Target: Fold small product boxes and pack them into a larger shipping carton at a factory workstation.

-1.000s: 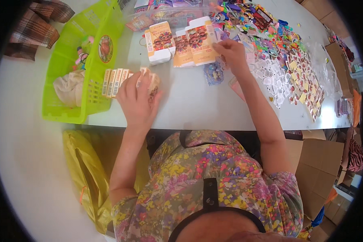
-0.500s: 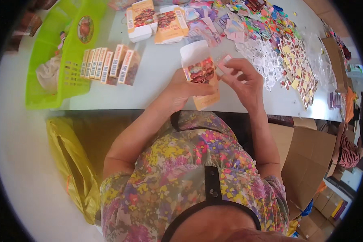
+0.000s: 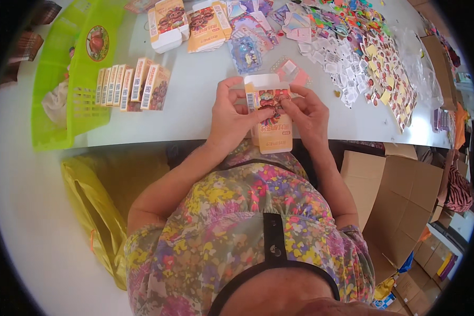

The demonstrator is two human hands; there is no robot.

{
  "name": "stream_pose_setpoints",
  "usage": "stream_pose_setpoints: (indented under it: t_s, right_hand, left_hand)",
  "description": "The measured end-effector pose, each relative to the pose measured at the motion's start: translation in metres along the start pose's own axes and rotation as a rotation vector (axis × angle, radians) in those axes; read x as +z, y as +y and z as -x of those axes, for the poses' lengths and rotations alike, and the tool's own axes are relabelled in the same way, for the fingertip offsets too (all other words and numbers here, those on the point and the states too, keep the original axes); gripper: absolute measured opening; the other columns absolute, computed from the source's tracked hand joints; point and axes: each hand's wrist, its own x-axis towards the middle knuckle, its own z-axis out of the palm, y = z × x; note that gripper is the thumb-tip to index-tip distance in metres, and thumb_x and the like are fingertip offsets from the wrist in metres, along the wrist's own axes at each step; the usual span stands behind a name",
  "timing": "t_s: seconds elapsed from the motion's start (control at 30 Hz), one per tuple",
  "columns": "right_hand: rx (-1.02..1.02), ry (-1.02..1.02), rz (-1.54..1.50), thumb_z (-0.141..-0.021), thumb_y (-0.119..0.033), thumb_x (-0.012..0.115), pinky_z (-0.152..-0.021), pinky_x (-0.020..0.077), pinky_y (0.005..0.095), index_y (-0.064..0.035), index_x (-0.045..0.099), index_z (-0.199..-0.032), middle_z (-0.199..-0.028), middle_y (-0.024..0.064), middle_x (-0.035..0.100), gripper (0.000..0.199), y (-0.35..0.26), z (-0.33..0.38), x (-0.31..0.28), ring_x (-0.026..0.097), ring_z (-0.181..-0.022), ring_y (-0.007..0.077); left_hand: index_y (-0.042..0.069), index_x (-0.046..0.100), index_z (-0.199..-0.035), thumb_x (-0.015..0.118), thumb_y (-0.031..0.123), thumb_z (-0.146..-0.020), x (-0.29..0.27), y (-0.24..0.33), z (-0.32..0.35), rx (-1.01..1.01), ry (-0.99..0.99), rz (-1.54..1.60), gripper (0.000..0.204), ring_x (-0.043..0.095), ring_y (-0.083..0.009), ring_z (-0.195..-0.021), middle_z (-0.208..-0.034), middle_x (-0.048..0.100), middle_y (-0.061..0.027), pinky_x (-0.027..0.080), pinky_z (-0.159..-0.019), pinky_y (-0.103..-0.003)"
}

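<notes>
Left hand (image 3: 230, 117): grips the carton (image 3: 273, 139) by its left side.
Right hand (image 3: 309, 111): grips the same carton at right.
Boxes (image 3: 126, 89): in a row beside the basket (image 3: 84, 71).

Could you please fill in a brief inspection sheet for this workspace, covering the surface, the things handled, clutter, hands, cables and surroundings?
Surface: pale table, crowded along its far and right parts.
Things handled: orange carton in hand, white flap extended; row of boxes beside the green basket.
Clutter: white slips, colourful trinkets and brown-and-yellow pieces, loosely heaped.
Hands: left hand and right hand both hold the carton.
Cables: nothing seen.
Surroundings: yellow bag at lower left, cardboard box at right.
</notes>
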Motion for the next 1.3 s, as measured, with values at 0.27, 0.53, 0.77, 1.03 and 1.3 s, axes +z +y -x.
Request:
stream_pose_setpoints:
  t_s: [0.27,0.53,0.77,1.03,1.3]
  right_hand:
    - [-0.199,0.002,-0.112,-0.093,-0.002,0.055,-0.087,0.0480,0.0285,0.0051,0.062,-0.119,-0.110,0.0071,0.065,0.028,0.029,0.020,-0.015,0.060,-0.098,0.0119]
    - [-0.407,-0.052,0.252,-0.085,-0.008,0.068,-0.076,0.0498,0.0314,0.0017,0.066,-0.095,-0.091,0.0107,0.064,0.014,0.006,0.015,-0.011,0.062,-0.084,0.0198]
    - [-0.520,-0.038,0.130,-0.078,-0.016,0.075,-0.062,0.0506,0.0351,-0.0034,0.070,-0.079,-0.078,0.0104,0.066,0.014,-0.006,0.023,-0.030,0.065,-0.069,0.0256]
    - [-0.445,0.014,0.129,-0.073,-0.014,0.066,-0.056,0.0476,0.0376,-0.0032,0.069,-0.072,-0.065,0.0142,0.064,0.012,-0.018,0.070,-0.071,0.063,-0.060,0.0296]
    - [-0.481,0.162,-0.058,-0.074,-0.016,0.067,-0.055,0.0442,0.0397,-0.0017,0.066,-0.069,-0.066,0.0163,0.061,0.015,0.008,0.096,-0.089,0.059,-0.060,0.0332]
  left_hand:
    - [0.002,0.051,-0.127,0.073,-0.001,-0.083,-0.009,0.000,0.016,0.173,-0.298,-0.314,0.049,0.063,-0.0108,-0.090,-0.108,0.057,-0.0054,0.053,-0.073,-0.024]
    - [0.000,0.065,-0.086,0.070,0.005,-0.083,-0.008,0.012,0.007,0.308,-0.249,-0.650,0.008,0.059,-0.0226,-0.084,-0.096,0.060,-0.0121,0.047,-0.072,-0.031]
    - [-0.001,0.060,-0.092,0.064,-0.006,-0.084,0.016,0.044,0.007,0.124,-0.279,-0.493,0.011,0.056,-0.0118,-0.081,-0.087,0.060,-0.0048,0.045,-0.075,-0.024]
    - [-0.002,0.060,-0.087,0.062,-0.008,-0.083,0.066,0.054,0.021,0.017,-0.402,-0.491,0.007,0.053,-0.0095,-0.073,-0.081,0.059,-0.0041,0.042,-0.069,-0.022]
    - [-0.003,0.060,-0.083,0.055,-0.009,-0.082,0.102,0.044,0.035,0.064,-0.524,-0.587,0.008,0.054,-0.0145,-0.082,-0.091,0.059,-0.0112,0.043,-0.069,-0.024]
